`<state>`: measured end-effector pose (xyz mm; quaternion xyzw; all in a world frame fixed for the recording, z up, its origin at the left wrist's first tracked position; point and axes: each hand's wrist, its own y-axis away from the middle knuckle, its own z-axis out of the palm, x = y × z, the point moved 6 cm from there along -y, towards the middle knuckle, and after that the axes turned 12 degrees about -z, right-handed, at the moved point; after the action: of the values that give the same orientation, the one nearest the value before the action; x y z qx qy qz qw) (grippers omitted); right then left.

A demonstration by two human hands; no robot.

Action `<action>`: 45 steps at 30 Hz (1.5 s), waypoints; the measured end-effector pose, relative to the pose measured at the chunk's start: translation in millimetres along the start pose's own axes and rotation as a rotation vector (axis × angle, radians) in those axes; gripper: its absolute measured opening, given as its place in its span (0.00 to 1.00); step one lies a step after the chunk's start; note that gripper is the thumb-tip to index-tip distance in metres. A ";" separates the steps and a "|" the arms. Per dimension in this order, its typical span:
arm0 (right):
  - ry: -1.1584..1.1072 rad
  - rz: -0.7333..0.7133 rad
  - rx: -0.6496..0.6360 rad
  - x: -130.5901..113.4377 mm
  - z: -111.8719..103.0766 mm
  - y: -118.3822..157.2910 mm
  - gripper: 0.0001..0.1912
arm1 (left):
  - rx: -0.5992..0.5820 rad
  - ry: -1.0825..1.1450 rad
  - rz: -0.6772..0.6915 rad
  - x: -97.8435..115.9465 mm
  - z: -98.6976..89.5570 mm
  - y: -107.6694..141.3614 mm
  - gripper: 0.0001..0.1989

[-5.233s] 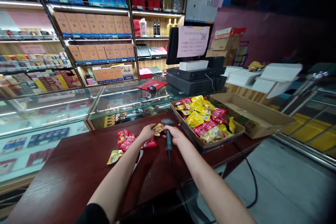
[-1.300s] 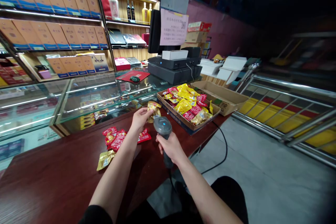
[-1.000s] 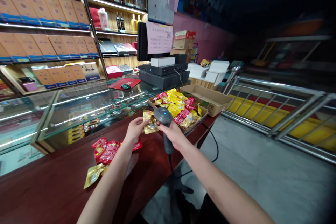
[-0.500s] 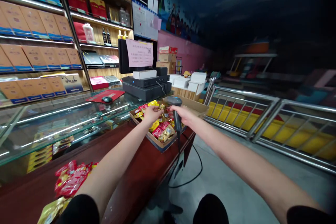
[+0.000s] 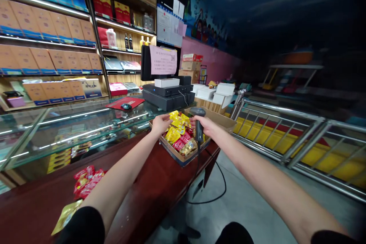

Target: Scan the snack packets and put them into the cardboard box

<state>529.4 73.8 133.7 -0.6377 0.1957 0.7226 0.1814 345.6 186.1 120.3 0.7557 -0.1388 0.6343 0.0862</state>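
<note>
A shallow cardboard box filled with yellow, red and gold snack packets rests on the dark red counter. My left hand is at the box's left edge, fingers bent toward the yellow packets; whether its fingertips grip one is too small to tell. In my right hand, over the right part of the box, is a dark barcode scanner, upright with its cable hanging down. Red packets and a gold packet lie on the counter beside my left forearm.
A glass display counter runs along the left, with a mouse on a red mat. Behind the box stands a monitor on a black cash drawer. Metal railings stand at the right; the scanner's cable loops above the floor.
My left hand has moved left, from over the packets to the box's edge, and more yellow packets now show. The scanner is still in my right hand. The view has shifted slightly left.
</note>
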 end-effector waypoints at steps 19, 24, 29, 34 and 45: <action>0.049 0.275 -0.495 127.1 196.1 87.6 0.05 | -0.054 -0.461 -0.173 -115.3 -204.3 105.0 0.14; 0.069 0.377 -0.511 167.9 224.2 105.3 0.04 | -0.093 -0.505 -0.157 -125.1 -194.3 126.4 0.14; 0.002 0.504 -0.482 178.9 228.5 112.1 0.05 | -0.064 -0.674 -0.043 -129.5 -173.2 147.6 0.21; -0.149 0.528 -0.434 166.9 223.5 104.6 0.05 | -0.009 -0.628 -0.015 -127.0 -163.2 139.4 0.12; -0.078 0.302 -0.348 133.5 165.3 81.8 0.07 | -0.304 0.590 -0.528 -129.9 -125.0 96.9 0.09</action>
<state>330.8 90.3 23.6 -0.5945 0.1544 0.7884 -0.0341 177.5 145.7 10.9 0.5302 -0.0019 0.7517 0.3921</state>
